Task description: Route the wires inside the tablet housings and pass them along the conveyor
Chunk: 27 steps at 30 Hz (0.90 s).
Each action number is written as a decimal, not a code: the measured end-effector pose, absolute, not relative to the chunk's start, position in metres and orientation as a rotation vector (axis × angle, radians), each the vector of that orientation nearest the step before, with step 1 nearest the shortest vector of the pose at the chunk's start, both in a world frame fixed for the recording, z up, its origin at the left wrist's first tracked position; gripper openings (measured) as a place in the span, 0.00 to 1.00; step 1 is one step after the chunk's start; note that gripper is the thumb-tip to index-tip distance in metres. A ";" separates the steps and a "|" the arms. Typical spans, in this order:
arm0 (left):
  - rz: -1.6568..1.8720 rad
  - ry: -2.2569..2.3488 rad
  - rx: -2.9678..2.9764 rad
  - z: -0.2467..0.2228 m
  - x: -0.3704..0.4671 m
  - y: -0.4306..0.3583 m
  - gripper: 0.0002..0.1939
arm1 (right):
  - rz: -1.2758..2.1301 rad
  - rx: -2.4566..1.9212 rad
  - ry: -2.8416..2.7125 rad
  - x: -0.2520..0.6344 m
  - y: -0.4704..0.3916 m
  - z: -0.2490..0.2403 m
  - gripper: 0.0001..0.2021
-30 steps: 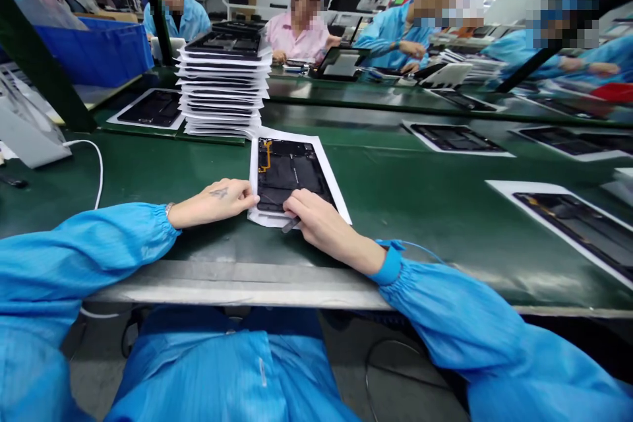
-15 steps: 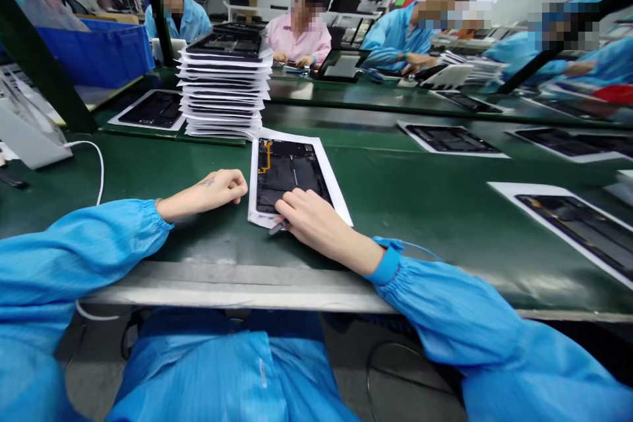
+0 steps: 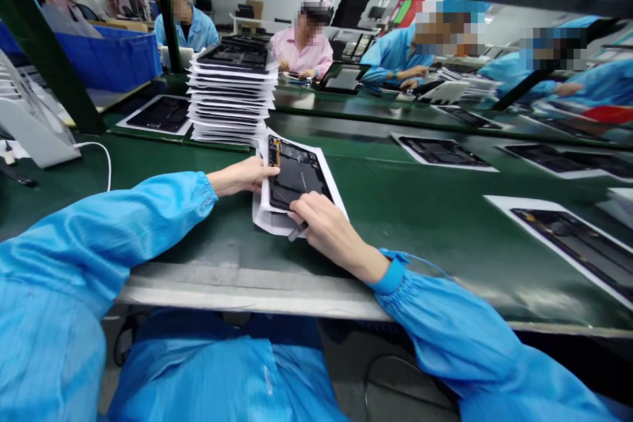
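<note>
A black device housing (image 3: 297, 175) with an orange flex strip at its upper left rests on white sheets (image 3: 335, 189), its left side raised a little off the lower sheet. My left hand (image 3: 244, 175) grips the housing's left edge, thumb on top and the other fingers partly hidden beneath. At the near right corner is my right hand (image 3: 330, 227), its fingers closed round a small grey tool (image 3: 297, 231) and touching the housing's near edge. Just behind stands a tall stack (image 3: 232, 95) of housings and white sheets.
More housings on sheets lie at the right (image 3: 576, 237) and back right (image 3: 442, 151). A white stand (image 3: 42, 122) with a cable is at the left, near a blue bin (image 3: 111, 59). Several people sit across the bench (image 3: 410, 211).
My left hand has moved right from the bench and taken hold of the housing's left edge, which has risen. My right hand stays at the near corner with the tool. The view has shifted slightly.
</note>
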<state>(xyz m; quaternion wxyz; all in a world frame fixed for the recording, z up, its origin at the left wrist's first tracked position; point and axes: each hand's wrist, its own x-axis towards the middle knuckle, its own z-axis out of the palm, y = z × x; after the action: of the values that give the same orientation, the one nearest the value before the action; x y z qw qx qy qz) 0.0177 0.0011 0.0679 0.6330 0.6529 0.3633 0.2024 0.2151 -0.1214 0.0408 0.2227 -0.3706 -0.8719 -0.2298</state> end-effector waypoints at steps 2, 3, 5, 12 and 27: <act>0.481 0.817 1.471 0.069 0.017 -0.002 0.25 | -0.610 -1.022 -2.388 0.215 -0.122 0.038 0.09; 0.488 0.812 1.463 0.070 0.017 -0.004 0.24 | -0.594 -1.023 -2.375 0.215 -0.121 0.038 0.09; 0.506 0.824 1.457 0.074 0.018 -0.006 0.19 | -0.556 -1.019 -2.351 0.214 -0.118 0.039 0.09; 0.655 0.902 1.524 0.107 0.003 -0.032 0.04 | -0.397 -1.009 -2.151 0.212 -0.150 0.062 0.14; 0.529 1.306 1.381 0.068 -0.138 -0.138 0.30 | 0.377 -0.758 -1.598 0.121 -0.221 0.031 0.08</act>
<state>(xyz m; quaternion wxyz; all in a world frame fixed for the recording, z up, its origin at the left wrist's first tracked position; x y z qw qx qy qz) -0.1382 -0.1378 0.0676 0.5515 0.5839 0.5522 0.2235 0.1211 -0.2213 0.0311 0.6182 -0.3295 -0.6946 0.1637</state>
